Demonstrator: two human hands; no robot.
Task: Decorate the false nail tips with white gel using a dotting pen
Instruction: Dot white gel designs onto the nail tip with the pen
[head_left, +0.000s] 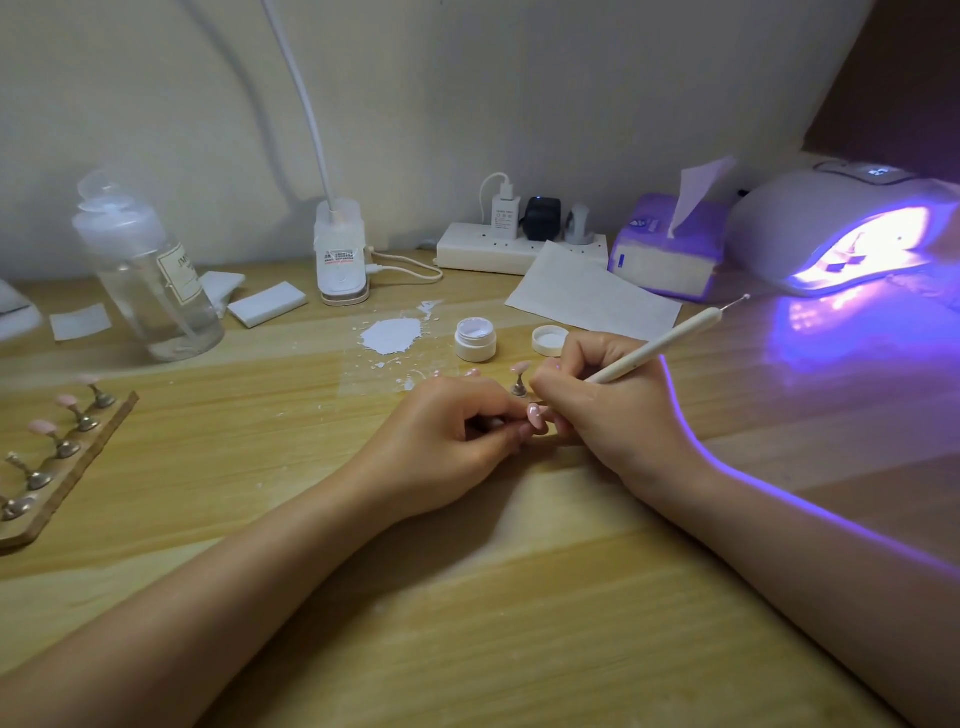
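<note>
**Dotting a pink nail tip at the wooden desk**

Sitting open beyond the hands, a small white jar (475, 339) shows pale white gel inside, its round lid (550, 340) lying just beside it, inner face up. At the far left a clear pump bottle (148, 270) holds clear liquid. A purple tissue box (667, 249) has one tissue standing out of its top.

A wooden strip (67, 470) at the left carries five metal stands; three bear pink tips and two look bare. One more stand (519, 379) with a pink tip is upright just behind the hands.

The left hand (441, 441) has its fingers curled, pinching a pink nail tip (535, 415) at the fingertips. The right hand (613, 410) curls tightly round the dotting pen (660, 343), whose lower end is hidden by the fingers at the tip while the upper ball end points toward the lit UV lamp (852, 234)
</note>
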